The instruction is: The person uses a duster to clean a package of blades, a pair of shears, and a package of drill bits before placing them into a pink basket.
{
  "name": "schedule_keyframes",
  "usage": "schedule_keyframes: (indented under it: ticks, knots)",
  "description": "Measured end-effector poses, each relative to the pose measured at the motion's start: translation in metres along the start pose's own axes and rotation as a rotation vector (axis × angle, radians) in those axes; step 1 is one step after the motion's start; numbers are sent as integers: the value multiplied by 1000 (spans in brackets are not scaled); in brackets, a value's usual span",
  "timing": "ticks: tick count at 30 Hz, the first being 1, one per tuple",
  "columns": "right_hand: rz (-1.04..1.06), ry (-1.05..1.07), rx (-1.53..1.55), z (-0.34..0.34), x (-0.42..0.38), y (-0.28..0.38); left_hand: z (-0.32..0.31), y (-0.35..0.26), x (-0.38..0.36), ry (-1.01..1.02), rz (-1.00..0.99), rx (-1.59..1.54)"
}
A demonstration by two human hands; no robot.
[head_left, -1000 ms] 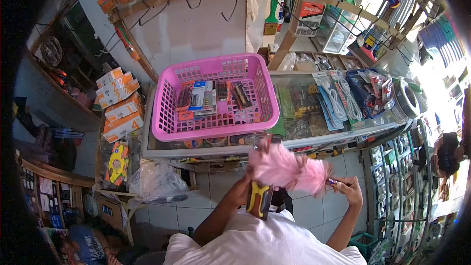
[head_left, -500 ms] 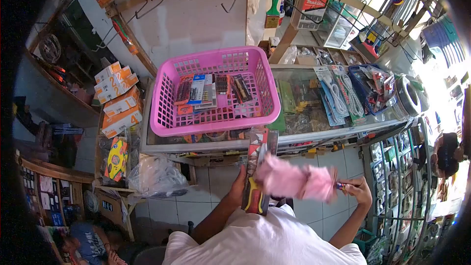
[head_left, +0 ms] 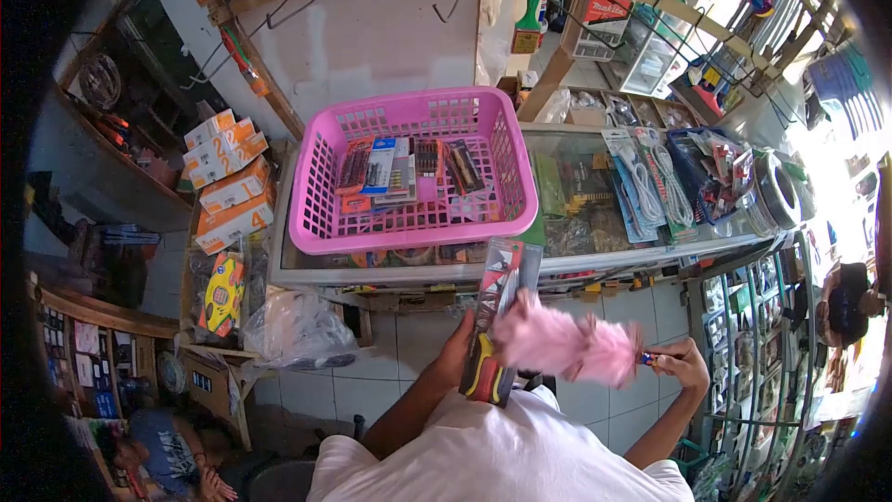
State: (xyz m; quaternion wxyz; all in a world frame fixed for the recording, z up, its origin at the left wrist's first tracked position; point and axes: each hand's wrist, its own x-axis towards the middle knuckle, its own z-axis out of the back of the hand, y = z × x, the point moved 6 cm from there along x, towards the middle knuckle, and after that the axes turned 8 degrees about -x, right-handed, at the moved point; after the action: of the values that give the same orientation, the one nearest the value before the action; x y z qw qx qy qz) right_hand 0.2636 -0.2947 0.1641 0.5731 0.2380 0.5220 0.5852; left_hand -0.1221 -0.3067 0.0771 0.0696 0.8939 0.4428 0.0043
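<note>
Left of the right grip (head_left: 685,365), clamped round its handle (head_left: 649,359), extends the pink duster (head_left: 571,344)

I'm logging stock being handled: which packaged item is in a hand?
The long, narrow red-and-black pack with a yellow-edged tool handle, in the left hand; the shorter packs lie in the pink plastic basket.

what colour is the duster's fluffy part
The fluffy part is pink, best seen in the head view.
</note>
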Motion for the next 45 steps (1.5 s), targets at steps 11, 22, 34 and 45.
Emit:
schedule_keyframes:
  ticks: [11, 22, 34, 45]
  knots:
    - [56, -175, 44, 7, 9, 3, -17, 5, 3, 84, 71, 240]
    - [-47, 79, 1, -7, 16, -3, 1, -18, 3, -130, -140, 168]
    - [-22, 86, 38, -10, 18, 0, -42, -15, 12, 101, -37, -98]
    - [52, 142, 2, -16, 10, 26, -44, -35, 23, 34, -108, 238]
